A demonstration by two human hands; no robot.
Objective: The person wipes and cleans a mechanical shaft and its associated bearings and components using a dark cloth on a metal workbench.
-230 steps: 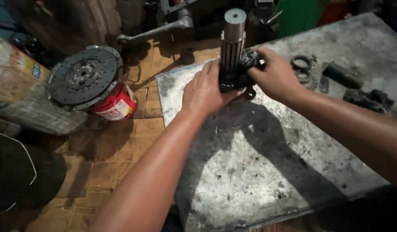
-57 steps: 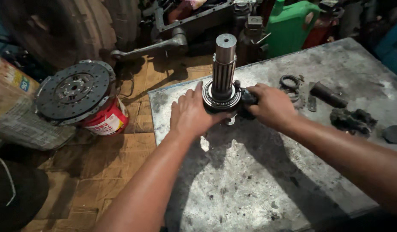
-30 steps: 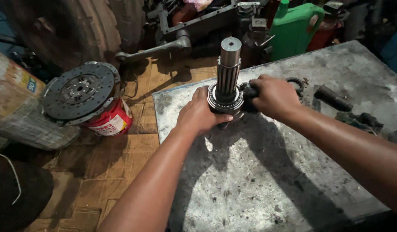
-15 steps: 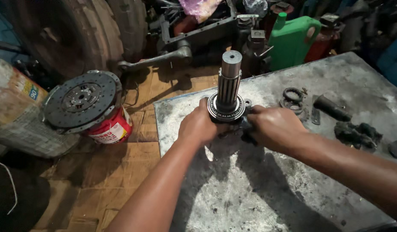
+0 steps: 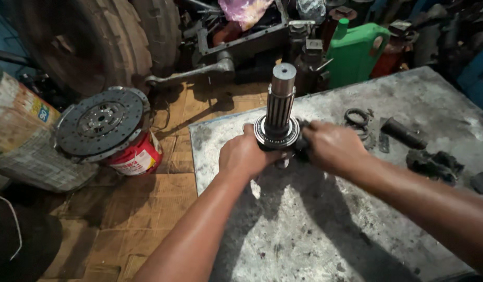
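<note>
Nearest the camera, two bare forearms reach over a stained grey metal table [image 5: 356, 240]. The left hand [image 5: 245, 156] curls around the left side of the bearing ring [image 5: 275, 137] at the base of a splined steel shaft [image 5: 280, 102], which stands upright on the table's far-left part. The right hand [image 5: 330, 146] clasps the same base from the right, fingers closed on it. Beyond the right hand lie dark rings [image 5: 357, 117] and a short black cylinder [image 5: 403, 132]. Left, on the floor, a clutch disc [image 5: 101, 122] rests on a red can [image 5: 137, 159]. Farthest back stands a green jerrycan [image 5: 356, 55]
</note>
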